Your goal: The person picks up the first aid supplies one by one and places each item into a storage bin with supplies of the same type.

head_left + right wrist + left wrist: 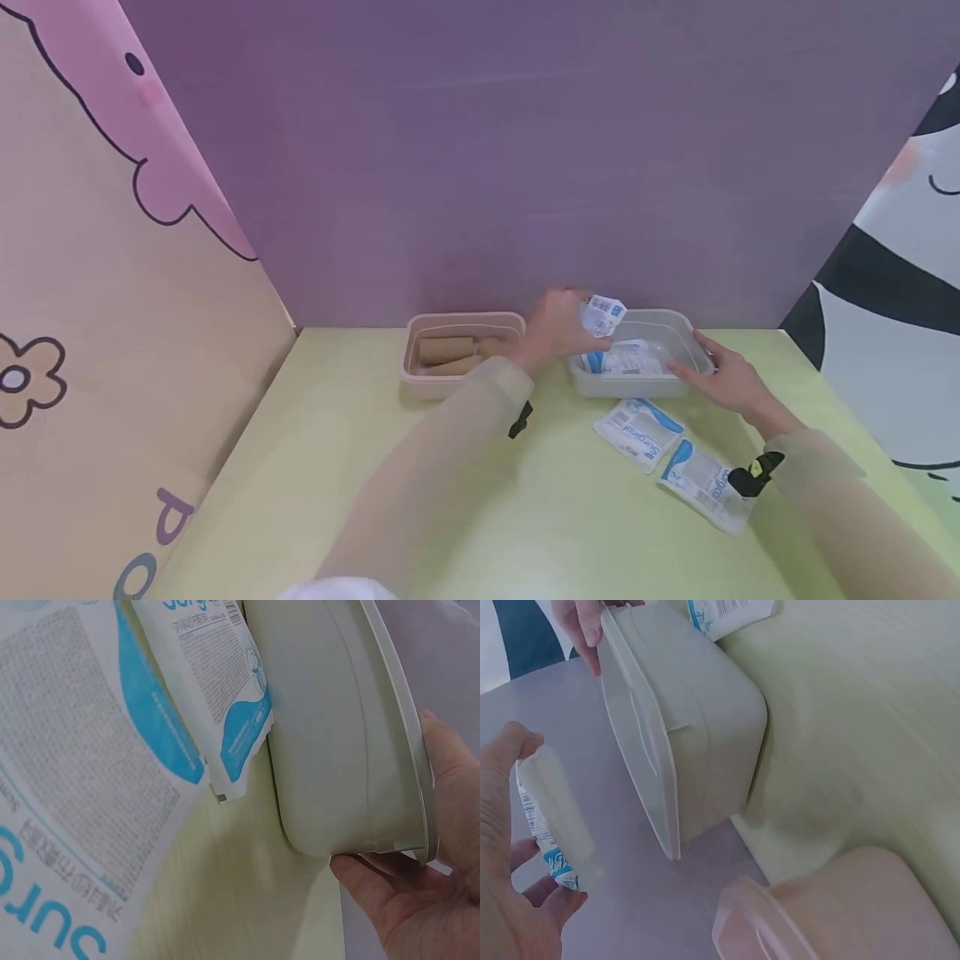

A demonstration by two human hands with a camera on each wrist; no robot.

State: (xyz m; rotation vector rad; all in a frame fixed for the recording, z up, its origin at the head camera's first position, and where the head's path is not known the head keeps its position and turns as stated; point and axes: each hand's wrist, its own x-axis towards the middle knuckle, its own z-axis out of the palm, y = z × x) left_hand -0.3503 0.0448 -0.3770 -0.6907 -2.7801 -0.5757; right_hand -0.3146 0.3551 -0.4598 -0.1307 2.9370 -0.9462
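Left hand (557, 327) pinches a surgical packet (603, 315), right hand (726, 380) grips the white bin (626, 386). Looser pinch might drop it imo.

There are two tubs (637, 386), three visible rolls (446, 350) and at least four packets (637, 435).

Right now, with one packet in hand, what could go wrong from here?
The packet in the left hand could slip and miss the white bin. The right hand, gripping that bin's rim, might tilt it. The left sleeve, close to the pink bin, could nudge it.
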